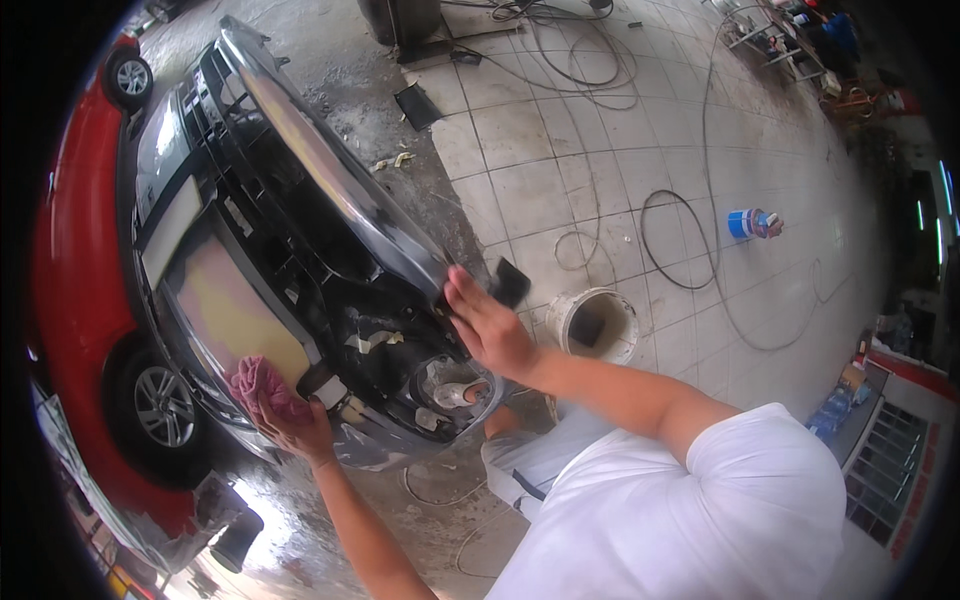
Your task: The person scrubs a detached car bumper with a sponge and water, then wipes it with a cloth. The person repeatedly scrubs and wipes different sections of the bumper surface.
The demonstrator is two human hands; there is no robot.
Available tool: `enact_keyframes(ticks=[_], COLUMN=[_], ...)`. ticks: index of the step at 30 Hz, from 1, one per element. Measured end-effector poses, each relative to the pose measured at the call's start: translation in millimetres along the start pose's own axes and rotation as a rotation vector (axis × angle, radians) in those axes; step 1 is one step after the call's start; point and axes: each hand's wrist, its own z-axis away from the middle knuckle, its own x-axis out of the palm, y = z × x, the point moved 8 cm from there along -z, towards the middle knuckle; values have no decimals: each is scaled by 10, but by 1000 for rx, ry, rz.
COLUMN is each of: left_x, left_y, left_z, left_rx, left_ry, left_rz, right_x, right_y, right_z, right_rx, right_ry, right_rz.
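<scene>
A large grey car bumper (385, 235) with a dark, hollow inside stands in front of me, marked by yellowish and pinkish sanded patches. My left hand (297, 425) is closed on a crumpled pink cloth (268, 390). It presses the cloth against the yellowish patch on the bumper's left side. At the bumper's upper right end, my right hand (497, 335) grips the edge with its fingers together; the thumb is mostly hidden. A blurred black block (511, 284) shows just beyond that hand, and I cannot tell whether it touches it.
A red car (85, 230) stands close on the left. Right of the bumper is a whitish bucket (622, 325) with something dark inside. A blue can (742, 224) and looping hoses (645, 225) lie across the tiled floor. My shoe (458, 392) shows through the bumper's opening.
</scene>
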Motion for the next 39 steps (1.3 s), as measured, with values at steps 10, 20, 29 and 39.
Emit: enact_keyframes(ticks=[10,20,29,39], left_x=[57,70,115,148], left_y=[26,40,73,78], left_z=[-12,36,-42,22], left_rx=[68,70,92,39], left_ry=[4,-18,-26,-47], left_rz=[-13,1,-85,-16], right_x=[-11,-261,26,628], right_y=[68,-60,478,668], right_z=[220,-19,-549,-1454], right_rx=[5,12,225,187], right_ry=[-9,-27,-104,-392], right_rz=[84,81,-606,-433])
